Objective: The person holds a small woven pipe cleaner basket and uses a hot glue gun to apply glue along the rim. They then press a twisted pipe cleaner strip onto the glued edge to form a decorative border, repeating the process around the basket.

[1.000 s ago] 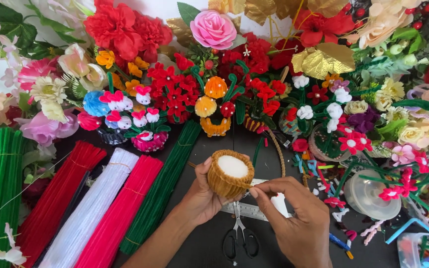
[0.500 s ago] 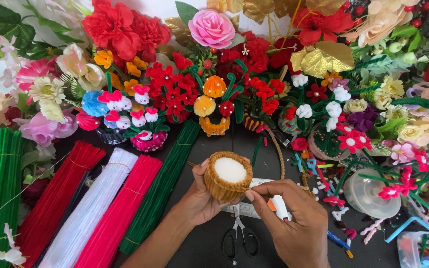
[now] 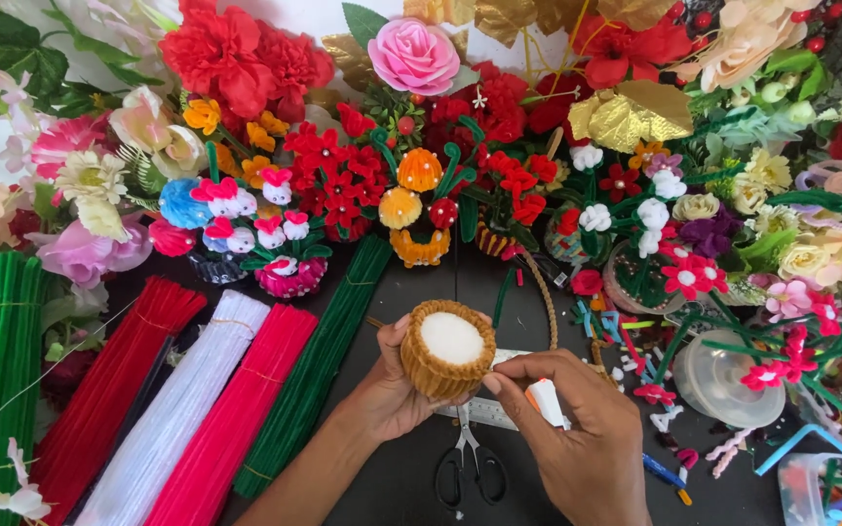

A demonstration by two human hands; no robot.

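Head view: the left hand (image 3: 397, 394) has its fingers (image 3: 394, 336) clamped around the side of a small tan fuzzy pot (image 3: 447, 349) with a white foam top, held above the dark worktop (image 3: 411, 282) at centre frame. The right hand (image 3: 577, 429), at four o'clock from the pot, has its fingers closed on a small white stick-like tool (image 3: 546, 401) while its thumb touches the pot's wall. The pot looks light and soft, with crumbly foam, so its wrapped sides are the place to grip; scissors (image 3: 468, 466) lie at six o'clock, and red, white and green stem bundles (image 3: 197, 399) fan out at eight o'clock.
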